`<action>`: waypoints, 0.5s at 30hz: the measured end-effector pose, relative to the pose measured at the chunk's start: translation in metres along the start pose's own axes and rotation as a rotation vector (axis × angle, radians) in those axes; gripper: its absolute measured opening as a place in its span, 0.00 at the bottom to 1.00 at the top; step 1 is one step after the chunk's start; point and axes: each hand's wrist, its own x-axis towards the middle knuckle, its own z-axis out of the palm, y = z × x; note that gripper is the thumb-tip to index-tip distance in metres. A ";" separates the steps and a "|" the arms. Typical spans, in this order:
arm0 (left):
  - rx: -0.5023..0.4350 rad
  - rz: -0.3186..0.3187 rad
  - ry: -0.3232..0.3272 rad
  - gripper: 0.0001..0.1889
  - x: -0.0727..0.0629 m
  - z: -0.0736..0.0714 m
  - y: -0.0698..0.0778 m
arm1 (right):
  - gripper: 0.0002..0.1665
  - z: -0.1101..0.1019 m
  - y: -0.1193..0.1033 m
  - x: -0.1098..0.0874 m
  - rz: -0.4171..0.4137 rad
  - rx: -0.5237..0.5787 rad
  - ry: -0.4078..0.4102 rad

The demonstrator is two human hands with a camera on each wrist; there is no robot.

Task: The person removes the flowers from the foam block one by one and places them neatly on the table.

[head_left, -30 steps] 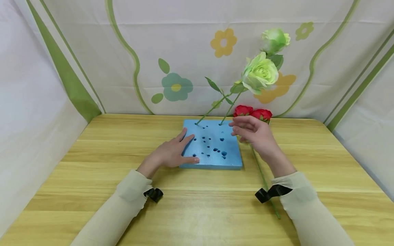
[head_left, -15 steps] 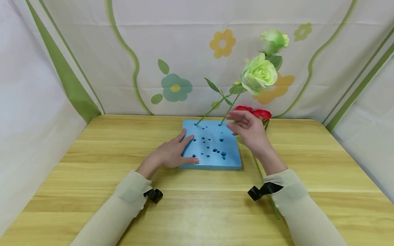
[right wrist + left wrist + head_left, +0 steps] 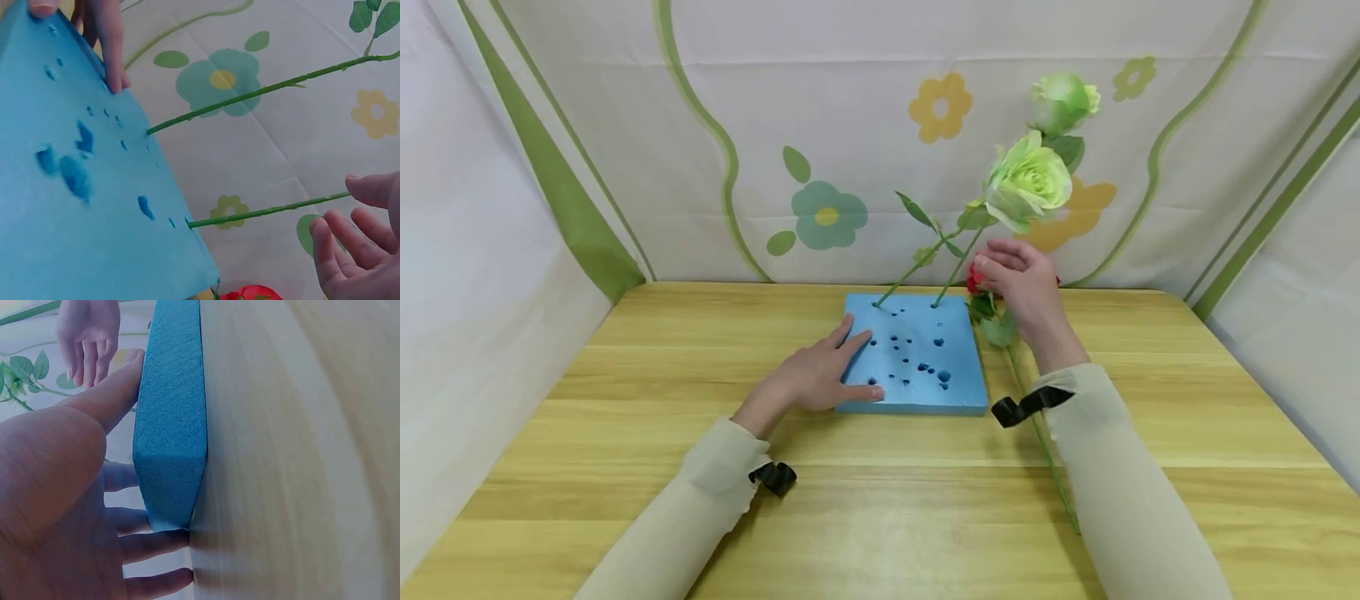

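A blue foam block [image 3: 962,398] with several holes lies on the table. My left hand [image 3: 816,373] rests at its left side, fingers spread and thumb on the top near the front edge. Two green stems [image 3: 50,391] [image 3: 913,271] stand tilted in holes along the block's back edge, bearing pale green roses [image 3: 1028,183]. My right hand [image 3: 1033,292] is raised beyond the block's back right corner, below the larger bloom, its fingers loosely bent. In the right wrist view, the nearer stem [image 3: 269,210] reaches to the thumb and fingertips. A red rose [image 3: 976,279] is partly hidden behind this hand.
The red rose's long stem [image 3: 1056,475] runs along the table [image 3: 880,517] toward the front, partly beneath the right forearm. Behind the table hangs a white curtain [image 3: 850,108] printed with flowers. Black straps [image 3: 1030,407] sit on both wrists.
My right hand has moved left, then up and away from me toward the green rose, covering more of the red blooms. The left hand and the block stay put.
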 end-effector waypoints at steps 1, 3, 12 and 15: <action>0.001 -0.001 -0.001 0.52 0.000 0.000 0.000 | 0.30 0.003 -0.001 0.004 -0.003 -0.014 0.011; 0.001 -0.001 -0.004 0.52 -0.001 0.000 0.000 | 0.29 0.009 -0.002 0.011 -0.001 -0.016 0.034; 0.005 0.008 -0.003 0.52 -0.001 -0.001 0.001 | 0.20 0.021 -0.010 0.026 0.052 -0.008 0.108; 0.004 0.007 -0.001 0.52 -0.001 -0.002 0.000 | 0.16 0.021 -0.014 0.027 0.058 0.034 0.119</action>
